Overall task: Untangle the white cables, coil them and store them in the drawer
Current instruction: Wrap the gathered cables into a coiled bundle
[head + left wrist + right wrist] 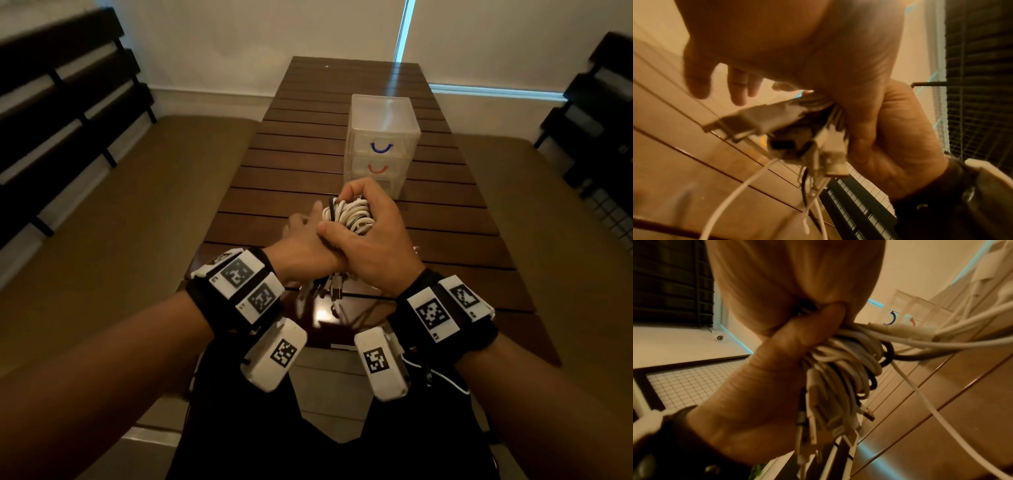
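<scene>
A bundle of white cables [352, 214] with one black strand is coiled above the near half of the wooden table [308, 137]. My right hand [370, 233] grips the coil, fingers curled over its top and thumb across its near side. My left hand [305, 253] presses in from the left. Its thumb [818, 318] hooks round the cables [849, 366], while its fingers [740, 91] spread out, blurred. Plug ends [830, 162] dangle below both hands, and loose strands [962, 340] trail off to the side. The clear drawer unit [383, 137] stands just beyond, its visible drawers closed.
The drawer unit has a blue handle [381, 148] on top and an orange one [377, 168] below; my hand hides the lowest drawer. Dark slatted furniture [68, 120] stands at the left and a dark rack [603, 137] at the right. Tan floor flanks the table.
</scene>
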A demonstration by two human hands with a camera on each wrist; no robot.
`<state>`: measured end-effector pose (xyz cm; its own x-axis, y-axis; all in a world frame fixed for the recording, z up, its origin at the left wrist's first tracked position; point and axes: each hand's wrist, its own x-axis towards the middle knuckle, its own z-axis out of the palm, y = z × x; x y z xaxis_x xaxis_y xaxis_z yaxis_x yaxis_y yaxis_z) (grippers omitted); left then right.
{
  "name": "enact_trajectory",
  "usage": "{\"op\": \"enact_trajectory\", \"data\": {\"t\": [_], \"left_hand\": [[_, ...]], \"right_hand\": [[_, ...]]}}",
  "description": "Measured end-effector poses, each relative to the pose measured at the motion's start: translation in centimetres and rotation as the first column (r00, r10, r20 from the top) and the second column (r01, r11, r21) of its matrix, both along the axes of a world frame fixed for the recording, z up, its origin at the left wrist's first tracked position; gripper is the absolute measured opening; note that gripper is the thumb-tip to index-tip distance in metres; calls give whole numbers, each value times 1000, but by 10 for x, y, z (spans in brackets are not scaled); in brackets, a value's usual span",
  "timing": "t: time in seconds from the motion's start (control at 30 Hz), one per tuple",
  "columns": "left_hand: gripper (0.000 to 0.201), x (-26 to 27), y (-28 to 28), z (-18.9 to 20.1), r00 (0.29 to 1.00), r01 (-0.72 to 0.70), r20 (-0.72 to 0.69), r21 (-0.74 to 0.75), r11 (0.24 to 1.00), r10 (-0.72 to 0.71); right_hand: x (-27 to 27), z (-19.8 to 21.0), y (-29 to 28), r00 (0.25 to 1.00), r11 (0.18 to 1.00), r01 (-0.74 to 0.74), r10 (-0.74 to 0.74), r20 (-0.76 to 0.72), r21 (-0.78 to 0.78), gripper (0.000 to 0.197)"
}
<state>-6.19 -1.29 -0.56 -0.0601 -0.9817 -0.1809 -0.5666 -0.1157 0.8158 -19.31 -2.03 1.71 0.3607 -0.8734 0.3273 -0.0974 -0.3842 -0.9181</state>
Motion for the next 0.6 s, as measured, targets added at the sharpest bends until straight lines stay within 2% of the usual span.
{"op": "enact_trajectory", "data": {"t": [0.03,0.07,0.1,0.17,0.23,0.3,0.37,0.4,0.5,0.6], "left_hand": [[111,4,-3,-6,1000,18,-21,-44,999,-19],[103,5,0,-3,989,89,-115,-76,993,-97],[87,8,2,1,947,194,-243,-81,978,-208],[74,15,6,18,818,372,-447,-68,926,-362],[68,17,6,31,703,487,-555,-81,869,-446],[55,11,6,33,666,499,-604,-75,863,-437],[40,4,6,30,658,445,-649,-74,892,-382],[36,3,7,28,628,440,-683,-85,894,-374],[38,0,6,28,549,423,-770,-78,903,-324],[35,-4,1,31,524,438,-788,-77,896,-324]], "right_hand": [[-1,1,0,1000,1000,-6,6,8,7,29],[-3,3,0,1000,1000,-21,21,17,12,30],[-5,5,0,999,999,-45,45,28,22,30],[-9,9,0,994,994,-102,100,41,42,32],[-10,13,0,990,990,-138,136,39,36,34],[-7,16,1,987,988,-152,150,61,35,34],[-5,21,2,981,985,-170,165,101,41,32],[-6,23,2,979,984,-176,171,114,37,31],[-8,27,2,977,986,-167,163,135,22,30],[-10,29,1,985,992,-122,122,122,-12,28]]}}
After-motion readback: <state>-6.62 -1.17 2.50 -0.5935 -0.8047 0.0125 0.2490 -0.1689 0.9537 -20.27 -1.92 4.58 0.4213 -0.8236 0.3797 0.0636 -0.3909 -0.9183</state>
